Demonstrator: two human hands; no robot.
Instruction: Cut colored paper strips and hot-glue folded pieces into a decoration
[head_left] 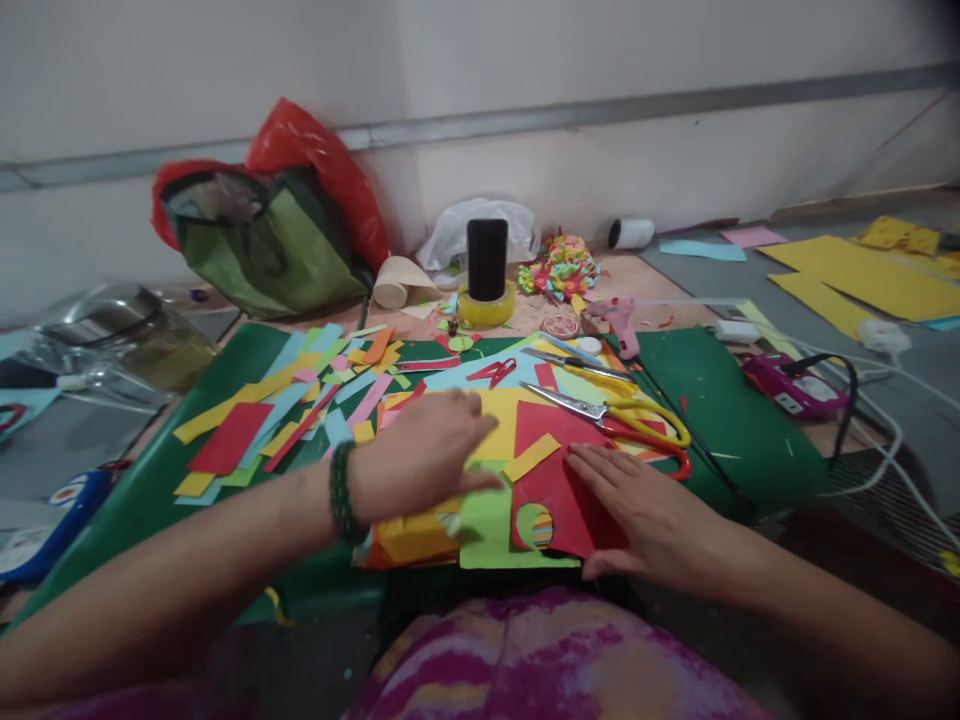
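Note:
My left hand [420, 450], with a dark green bracelet at the wrist, hovers over the stacked coloured sheets, its thumb apart from the fingers and nothing visible in it. My right hand [645, 505] lies with its fingers stretched out on a red paper sheet [559, 490] that has a round hole cut in it. A yellow paper strip [532, 457] rests on that sheet, and a light green sheet [484, 530] shows beside it. Just beyond my right fingers are scissors with red and yellow handles [649, 425]. Small red scissors [493, 373] lie farther back.
Paper strips [300, 400] are scattered on the green mat [142, 480]. Behind stand a phone [487, 262] on a tape roll [487, 308], a pink glue gun [621, 325] and a green bag [277, 245]. A glass jar [127, 350] is left; a purple device with cables [795, 388] is right.

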